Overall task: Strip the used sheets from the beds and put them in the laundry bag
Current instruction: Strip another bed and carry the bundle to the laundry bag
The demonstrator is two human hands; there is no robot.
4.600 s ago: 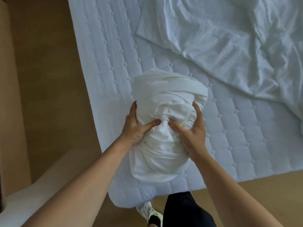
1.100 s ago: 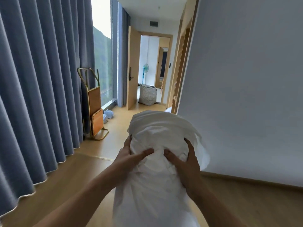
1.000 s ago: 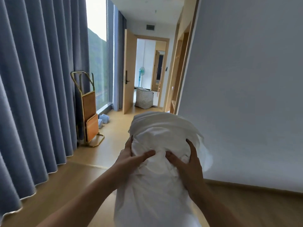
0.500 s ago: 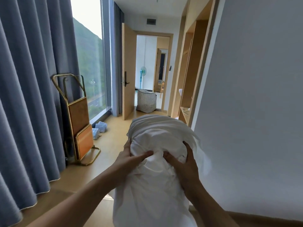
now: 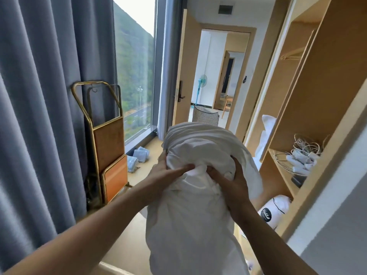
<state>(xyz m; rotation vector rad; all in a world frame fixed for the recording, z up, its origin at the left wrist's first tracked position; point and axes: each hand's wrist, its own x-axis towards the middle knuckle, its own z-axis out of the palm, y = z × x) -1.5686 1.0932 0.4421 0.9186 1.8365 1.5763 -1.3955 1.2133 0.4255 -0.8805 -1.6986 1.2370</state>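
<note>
A bundled white sheet fills the lower middle of the head view, held up in front of me. My left hand grips its left side with the thumb dug into the cloth. My right hand grips its right side the same way. Far ahead, in the open doorway, stands a grey checked laundry bag with dark trim; the top of the bundle hides its lower part.
Blue curtains hang along the left. A folded brass luggage rack leans against them, with small blue cloths on the floor by the window. On the right are open wooden shelves with cables and a pillow bag.
I have carried the bundle away from the bed and along the room toward the doorway. The shelves on the right have come into view; the laundry bag is nearer. My grip is unchanged.
</note>
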